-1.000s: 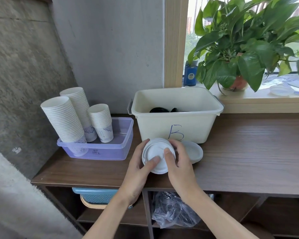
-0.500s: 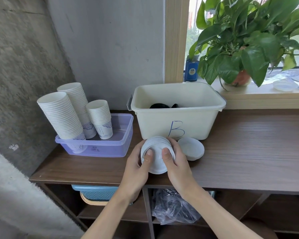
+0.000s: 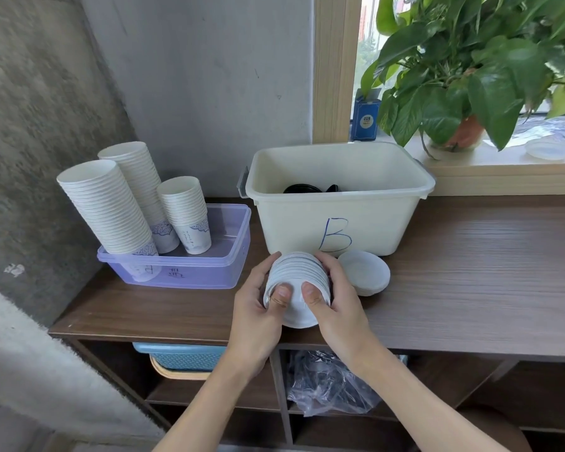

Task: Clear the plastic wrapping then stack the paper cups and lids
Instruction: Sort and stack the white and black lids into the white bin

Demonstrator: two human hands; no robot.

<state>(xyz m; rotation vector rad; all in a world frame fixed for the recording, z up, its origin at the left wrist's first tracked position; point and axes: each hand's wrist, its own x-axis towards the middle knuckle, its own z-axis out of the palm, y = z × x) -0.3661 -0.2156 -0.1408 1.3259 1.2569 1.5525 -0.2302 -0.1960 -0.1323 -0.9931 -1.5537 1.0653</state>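
i face a dark wooden shelf unit (image 3: 486, 272) against a grey wall (image 3: 203, 76), daylight coming through the window (image 3: 368, 34) on my right.

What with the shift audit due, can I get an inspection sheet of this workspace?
Surface: dark wooden shelf top.
Job's things: lid stack, tilted, at the front edge; smaller lid pile beside it; three cup stacks leaning in the purple tub; plastic wrapping on the shelf below.
Clutter: cream bin marked B, dark items inside; blue basket below.
Hands: left hand and right hand both grip the lid stack.
Cables: nothing seen.
Surroundings: concrete wall; potted plant and blue box on the windowsill.
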